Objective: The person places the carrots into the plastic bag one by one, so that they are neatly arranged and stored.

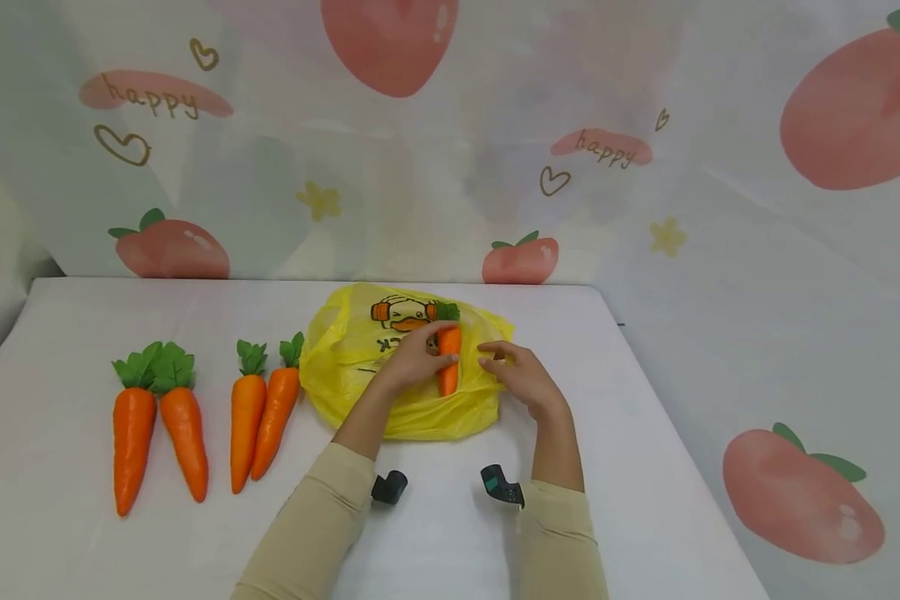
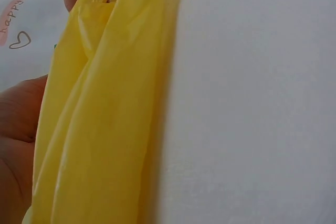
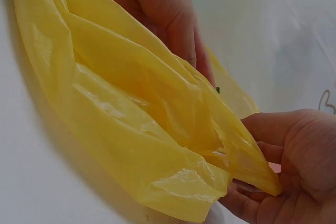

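Note:
An orange toy carrot (image 1: 450, 358) with green leaves lies in the mouth of a yellow plastic bag (image 1: 345, 367) with a duck print. My left hand (image 1: 414, 360) holds this carrot, its thumb and fingers at the carrot's left side and top. At the bag's right side, my right hand (image 1: 523, 377) pinches the bag's edge, and the right wrist view shows the yellow film between thumb and fingers of that hand (image 3: 310, 161). In the left wrist view, the bag (image 2: 100, 119) hides the carrot and part of the left hand (image 2: 21, 135).
Left of the bag lie several more carrots: a big-leafed pair (image 1: 132, 446) farthest left and a slimmer pair (image 1: 247, 425) beside the bag. The white table (image 1: 435, 533) ends at the back against a fruit-printed cloth (image 1: 435, 167). Black wrist devices (image 1: 501, 485) sit by both sleeves.

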`<state>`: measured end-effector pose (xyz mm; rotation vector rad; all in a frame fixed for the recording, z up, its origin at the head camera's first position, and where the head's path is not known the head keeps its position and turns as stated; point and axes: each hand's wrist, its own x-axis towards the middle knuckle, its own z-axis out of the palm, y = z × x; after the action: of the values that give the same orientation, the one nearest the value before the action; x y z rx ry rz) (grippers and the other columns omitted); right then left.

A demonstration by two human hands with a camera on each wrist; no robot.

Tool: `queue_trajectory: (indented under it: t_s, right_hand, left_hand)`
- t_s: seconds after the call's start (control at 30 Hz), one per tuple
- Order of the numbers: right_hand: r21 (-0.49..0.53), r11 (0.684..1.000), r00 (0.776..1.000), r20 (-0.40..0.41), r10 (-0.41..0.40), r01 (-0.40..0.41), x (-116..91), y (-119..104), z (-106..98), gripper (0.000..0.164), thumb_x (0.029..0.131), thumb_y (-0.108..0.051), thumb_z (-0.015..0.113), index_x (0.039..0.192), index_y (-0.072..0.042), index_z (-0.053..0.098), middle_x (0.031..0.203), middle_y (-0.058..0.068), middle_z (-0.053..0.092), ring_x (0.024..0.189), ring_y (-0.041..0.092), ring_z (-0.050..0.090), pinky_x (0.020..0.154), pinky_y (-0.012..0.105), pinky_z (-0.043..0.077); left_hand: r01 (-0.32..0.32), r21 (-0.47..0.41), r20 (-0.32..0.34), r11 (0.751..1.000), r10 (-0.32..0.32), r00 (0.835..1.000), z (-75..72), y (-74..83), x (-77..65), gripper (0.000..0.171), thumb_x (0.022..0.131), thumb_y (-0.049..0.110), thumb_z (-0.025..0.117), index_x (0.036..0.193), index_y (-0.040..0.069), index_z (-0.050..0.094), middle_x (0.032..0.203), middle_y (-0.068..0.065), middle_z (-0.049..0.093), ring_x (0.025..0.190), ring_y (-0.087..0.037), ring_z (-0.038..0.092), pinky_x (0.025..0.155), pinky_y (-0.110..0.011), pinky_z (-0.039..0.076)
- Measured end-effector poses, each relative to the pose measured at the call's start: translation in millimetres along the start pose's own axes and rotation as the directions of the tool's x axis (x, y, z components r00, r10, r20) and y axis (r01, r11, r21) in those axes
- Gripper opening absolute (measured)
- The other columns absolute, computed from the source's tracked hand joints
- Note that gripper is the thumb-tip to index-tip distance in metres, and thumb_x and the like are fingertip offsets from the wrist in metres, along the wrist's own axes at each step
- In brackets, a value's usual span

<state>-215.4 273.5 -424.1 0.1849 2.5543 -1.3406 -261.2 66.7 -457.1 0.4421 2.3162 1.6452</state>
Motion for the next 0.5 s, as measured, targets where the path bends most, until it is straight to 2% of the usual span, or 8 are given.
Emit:
queue_trajectory:
  t_s: [0.23, 0.5]
  right_hand:
    - [0.001, 1.000, 1.000, -0.006, -0.009, 0.009, 0.5, 1.0, 0.8, 0.039, 0.105, -0.030, 0.061, 0.140, -0.014, 0.064, 0.128, 0.013, 0.053, 0.115, 0.032, 0.051, 0.098, 0.045, 0.046]
    - [-0.001, 1.000, 1.000, -0.011, -0.009, 0.009, 0.8, 0.5, 1.6, 0.038, 0.105, -0.029, 0.061, 0.139, -0.014, 0.065, 0.127, 0.013, 0.054, 0.114, 0.031, 0.051, 0.097, 0.045, 0.047]
  left_hand:
    - [0.001, -0.004, -0.035, 1.000, -0.001, 0.999, 8.9, -2.3, 1.2, 0.055, 0.097, 0.009, 0.075, 0.148, 0.018, 0.057, 0.136, -0.013, 0.057, 0.100, -0.027, 0.060, 0.082, -0.036, 0.056]
    - [0.005, 0.025, -0.065, 1.000, -0.003, 0.998, 14.0, -0.2, 2.3, 0.055, 0.094, 0.007, 0.077, 0.146, 0.016, 0.060, 0.131, -0.011, 0.059, 0.096, -0.025, 0.058, 0.080, -0.035, 0.054]
